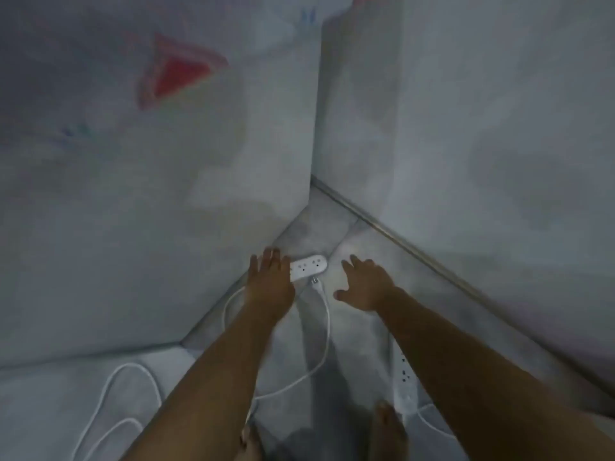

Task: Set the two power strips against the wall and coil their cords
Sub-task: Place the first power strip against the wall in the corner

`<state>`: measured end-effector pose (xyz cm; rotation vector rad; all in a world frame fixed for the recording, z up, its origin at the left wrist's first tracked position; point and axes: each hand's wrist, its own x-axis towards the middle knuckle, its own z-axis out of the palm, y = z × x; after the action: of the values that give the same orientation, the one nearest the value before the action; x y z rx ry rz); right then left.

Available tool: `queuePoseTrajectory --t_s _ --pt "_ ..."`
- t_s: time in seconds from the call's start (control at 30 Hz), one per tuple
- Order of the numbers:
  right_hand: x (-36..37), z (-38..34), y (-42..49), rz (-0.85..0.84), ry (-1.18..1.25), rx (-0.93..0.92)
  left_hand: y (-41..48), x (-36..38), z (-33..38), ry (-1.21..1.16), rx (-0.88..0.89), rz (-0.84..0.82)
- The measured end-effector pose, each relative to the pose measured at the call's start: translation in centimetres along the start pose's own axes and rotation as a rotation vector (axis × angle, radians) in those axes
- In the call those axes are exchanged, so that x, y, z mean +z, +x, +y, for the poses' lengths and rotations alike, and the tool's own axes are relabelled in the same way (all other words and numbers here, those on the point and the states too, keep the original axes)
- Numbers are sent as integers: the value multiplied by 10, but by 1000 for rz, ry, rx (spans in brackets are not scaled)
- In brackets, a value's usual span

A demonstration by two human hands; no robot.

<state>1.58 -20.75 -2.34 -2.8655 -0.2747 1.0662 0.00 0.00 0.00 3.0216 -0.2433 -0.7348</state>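
A white power strip (308, 266) lies on the grey floor in the corner, close to the left wall (133, 201). My left hand (270, 283) rests flat over its near end, fingers spread. A plug and white cord (324, 331) lie just below the strip, and the cord loops back towards me. My right hand (364, 285) hovers open to the right of the strip, holding nothing. A second white power strip (405, 380) lies further back on the right, partly hidden by my right forearm, near the right wall (482, 161).
More white cord (109, 397) curls on the floor at the lower left. A red triangular mark (176, 73) is painted on the left wall. My bare feet (389, 427) stand at the bottom edge. The image is blurred.
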Motion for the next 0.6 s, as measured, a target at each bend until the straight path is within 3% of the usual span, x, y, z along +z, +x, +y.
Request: queuePoseTrajectory --t_s 0.3,0.5,0.6 --pt "106 -3 131 229 59 -77 96 153 -33 8 -10 26" --pt "127 -14 170 349 154 -69 118 180 -42 -86 -39 60" --pt "119 -20 159 367 85 -110 114 173 -47 -52 -24 74"
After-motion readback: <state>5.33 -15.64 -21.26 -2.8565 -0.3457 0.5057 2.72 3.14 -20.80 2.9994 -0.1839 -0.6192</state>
